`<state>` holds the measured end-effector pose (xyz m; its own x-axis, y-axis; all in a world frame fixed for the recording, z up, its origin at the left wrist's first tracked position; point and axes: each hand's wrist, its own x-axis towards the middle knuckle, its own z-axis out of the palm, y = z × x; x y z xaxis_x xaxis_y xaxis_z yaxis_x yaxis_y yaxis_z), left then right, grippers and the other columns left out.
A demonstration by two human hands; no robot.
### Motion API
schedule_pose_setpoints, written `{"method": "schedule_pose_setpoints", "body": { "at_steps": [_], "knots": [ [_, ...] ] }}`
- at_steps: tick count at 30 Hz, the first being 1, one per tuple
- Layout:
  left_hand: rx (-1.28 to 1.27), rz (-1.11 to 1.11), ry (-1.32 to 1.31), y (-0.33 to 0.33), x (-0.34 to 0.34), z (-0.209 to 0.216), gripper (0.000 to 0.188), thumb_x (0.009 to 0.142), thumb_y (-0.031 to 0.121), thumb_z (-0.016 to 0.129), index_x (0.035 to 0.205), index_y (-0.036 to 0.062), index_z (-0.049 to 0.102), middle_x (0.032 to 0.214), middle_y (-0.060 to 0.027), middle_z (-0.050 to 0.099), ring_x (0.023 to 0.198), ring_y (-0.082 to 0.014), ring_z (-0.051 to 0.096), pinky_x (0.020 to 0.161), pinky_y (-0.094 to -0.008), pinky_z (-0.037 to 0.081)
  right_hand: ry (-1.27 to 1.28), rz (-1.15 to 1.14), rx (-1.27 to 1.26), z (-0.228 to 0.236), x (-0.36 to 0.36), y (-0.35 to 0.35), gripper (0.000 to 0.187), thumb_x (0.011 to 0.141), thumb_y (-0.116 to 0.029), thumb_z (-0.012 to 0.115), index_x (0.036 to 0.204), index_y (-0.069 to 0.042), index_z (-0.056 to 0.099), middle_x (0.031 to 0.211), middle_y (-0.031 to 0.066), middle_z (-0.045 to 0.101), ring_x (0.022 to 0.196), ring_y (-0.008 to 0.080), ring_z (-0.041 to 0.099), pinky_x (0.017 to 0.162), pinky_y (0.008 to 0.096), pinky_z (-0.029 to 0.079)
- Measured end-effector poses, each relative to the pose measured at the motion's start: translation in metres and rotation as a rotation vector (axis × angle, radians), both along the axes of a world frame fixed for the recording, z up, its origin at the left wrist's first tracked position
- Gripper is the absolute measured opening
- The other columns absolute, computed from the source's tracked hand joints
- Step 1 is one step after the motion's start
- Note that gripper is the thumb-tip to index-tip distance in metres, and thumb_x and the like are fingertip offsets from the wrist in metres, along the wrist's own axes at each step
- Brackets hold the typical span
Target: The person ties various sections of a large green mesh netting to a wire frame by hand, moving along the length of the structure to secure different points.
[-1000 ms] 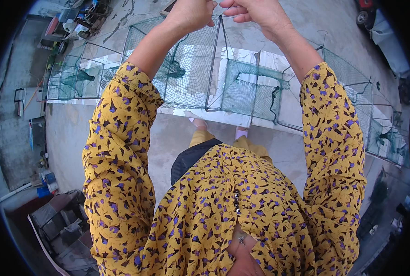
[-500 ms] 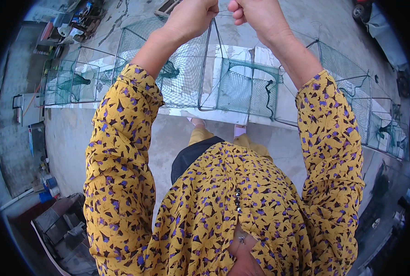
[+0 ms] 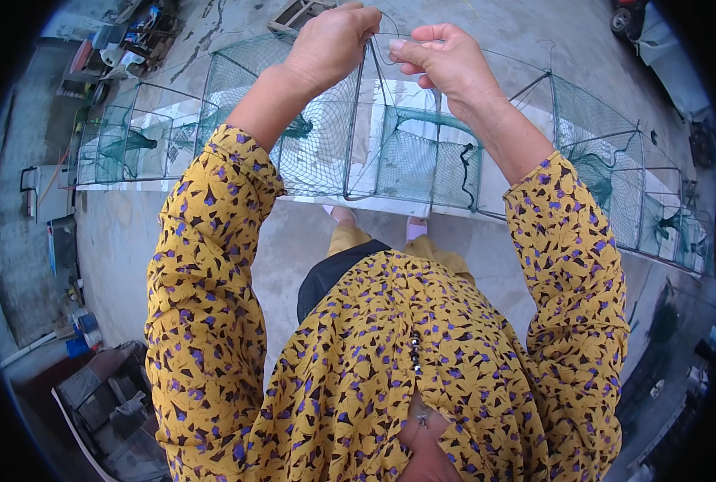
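A long folding fish trap (image 3: 314, 165) of green netting on dark square wire frames stretches from left to right in front of me. My left hand (image 3: 335, 38) is closed at the top corner of one upright frame, gripping it with the netting gathered there. Between my hands runs a thin cord (image 3: 395, 30), curving in a small loop. My right hand (image 3: 446, 60) pinches the cord between thumb and index finger, its other fingers loosely curled. Below the right hand, a netting panel (image 3: 410, 153) carries a dark wavy cord (image 3: 466, 173).
The trap rests on a long white board (image 3: 374, 202), with my feet just on its near side. A wooden frame (image 3: 300, 12) lies on the concrete floor beyond. Piled clutter (image 3: 125, 48) stands far left, a dark crate-like heap (image 3: 109, 402) near left, and a wheel (image 3: 621, 20) far right.
My right hand has come down toward me and turned, its fingers loosening into a pinch. The cord loop between my hands now shows. My left hand stays at the frame corner, slightly lower.
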<state>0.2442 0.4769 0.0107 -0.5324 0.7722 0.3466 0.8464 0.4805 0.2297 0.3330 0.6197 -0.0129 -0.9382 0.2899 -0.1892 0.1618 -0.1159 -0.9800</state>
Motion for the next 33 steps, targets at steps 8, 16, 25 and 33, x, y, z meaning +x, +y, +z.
{"method": "schedule_pose_setpoints", "body": {
  "at_steps": [8,16,25,33],
  "knots": [
    [-0.019,0.024,0.014,0.006,-0.002,-0.002,0.007,0.081,0.009,0.055,0.087,0.0062,0.056,0.087,-0.01,0.059,0.081,-0.0318,0.057,0.069,-0.0371,0.046,-0.033,0.066,0.463,-0.036,-0.025,-0.008,0.014,0.07,-0.019,0.07,0.078,-0.007,0.068,0.075,0.0069,0.066,0.07,0.0172,0.063,0.069,0.0296,0.049],
    [-0.042,0.028,-0.02,0.01,-0.002,0.0,0.006,0.08,0.008,0.055,0.086,0.0061,0.056,0.084,-0.0109,0.057,0.08,-0.032,0.056,0.069,-0.0372,0.046,-0.061,0.281,0.315,-0.019,-0.024,-0.009,0.023,0.075,-0.01,0.066,0.094,0.002,0.061,0.081,0.007,0.064,0.067,0.0127,0.061,0.057,0.0243,0.048],
    [-0.005,0.01,0.007,0.008,-0.006,-0.004,0.006,0.08,0.008,0.055,0.085,0.0061,0.057,0.083,-0.0109,0.058,0.078,-0.0322,0.057,0.068,-0.0374,0.046,-0.097,0.231,0.308,-0.02,-0.027,-0.009,0.024,0.08,-0.014,0.062,0.096,0.004,0.058,0.081,0.0096,0.063,0.067,0.0136,0.061,0.059,0.0235,0.052],
    [0.029,0.028,-0.007,0.008,-0.006,-0.009,0.006,0.079,0.008,0.056,0.085,0.0055,0.057,0.084,-0.0115,0.059,0.08,-0.0315,0.058,0.07,-0.0367,0.046,0.099,-0.001,0.466,-0.012,-0.007,-0.005,0.018,0.083,-0.017,0.057,0.082,0.001,0.062,0.074,0.0076,0.066,0.063,0.0157,0.065,0.058,0.027,0.05]
  ]
}}
